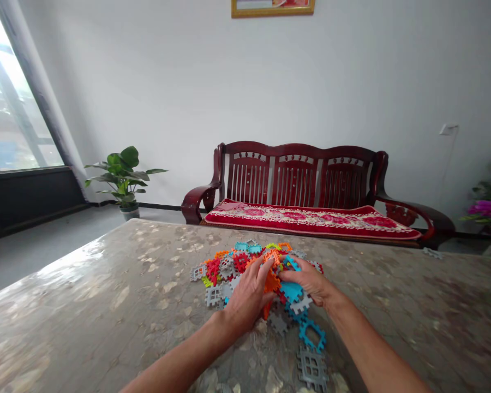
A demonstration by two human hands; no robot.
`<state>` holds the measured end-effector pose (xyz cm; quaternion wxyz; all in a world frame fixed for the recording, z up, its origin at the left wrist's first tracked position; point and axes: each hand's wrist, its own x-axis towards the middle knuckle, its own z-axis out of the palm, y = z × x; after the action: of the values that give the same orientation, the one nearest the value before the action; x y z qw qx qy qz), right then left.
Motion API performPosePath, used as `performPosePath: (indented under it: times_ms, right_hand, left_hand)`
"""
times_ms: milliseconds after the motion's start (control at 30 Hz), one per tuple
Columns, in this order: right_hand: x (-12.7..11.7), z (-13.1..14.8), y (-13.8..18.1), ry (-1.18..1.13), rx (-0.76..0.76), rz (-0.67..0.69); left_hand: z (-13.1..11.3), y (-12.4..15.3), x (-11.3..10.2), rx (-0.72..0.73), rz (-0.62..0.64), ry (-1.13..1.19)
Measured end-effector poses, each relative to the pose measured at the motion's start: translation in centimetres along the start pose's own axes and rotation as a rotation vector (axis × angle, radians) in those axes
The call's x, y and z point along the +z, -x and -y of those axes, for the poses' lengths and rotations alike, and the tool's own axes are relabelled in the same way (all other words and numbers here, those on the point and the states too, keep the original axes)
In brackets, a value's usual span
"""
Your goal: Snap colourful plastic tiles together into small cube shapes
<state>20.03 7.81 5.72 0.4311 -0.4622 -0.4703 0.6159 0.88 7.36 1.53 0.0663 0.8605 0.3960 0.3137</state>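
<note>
Pieces of notched plastic (241, 263), in red, grey, orange, blue and lime, lie heaped mid-tabletop (147, 316). From where I stand, the left hand (247, 295) bends its fingers and thumb about some orange pieces (272, 283); the right hand (311, 279) curls against a blue panel (291, 292). I can't tell whether either is clamped. Any lettering in the framed picture (272, 15) beyond is too cropped to read.

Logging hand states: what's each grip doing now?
Left hand: closed around an orange piece, apparently holding it.
Right hand: at a blue piece; hold can't be told.
</note>
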Motion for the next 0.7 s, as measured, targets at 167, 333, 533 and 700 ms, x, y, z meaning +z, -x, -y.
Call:
performPosePath:
  times_ms: [167,333,533,700]
  right_hand:
    - [-0.9,1.4,-3.3,0.194,-0.088,0.036]
    - [-2.6,2.0,-5.7,0.473,-0.127,0.065]
    - [-5.3,0.9,-6.8,0.87,-0.215,-0.085]
    - [-5.9,-0.4,-6.0,1.107,-0.273,-0.17]
  left_hand:
    - [1.0,-2.9,-1.0,0.002,0.038,-0.023]
    - [2.0,-4.1,-0.4,0.002,0.115,-0.086]
    - [2.6,-3.5,-0.8,-0.025,0.184,-0.167]
    - [2.2,-3.7,-1.1,-0.038,0.223,-0.288]
